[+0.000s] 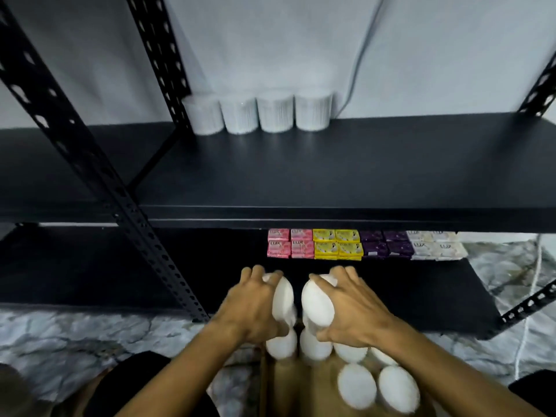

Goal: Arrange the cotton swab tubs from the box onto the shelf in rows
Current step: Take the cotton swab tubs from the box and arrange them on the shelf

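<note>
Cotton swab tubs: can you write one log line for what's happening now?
left hand: holds tub | right hand: holds tub | shelf: four tubs in back row | box: more tubs

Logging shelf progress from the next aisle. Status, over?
Left hand grips one tub, right hand another, both above the box. Four tubs rowed at shelf back. Path clear.
</note>
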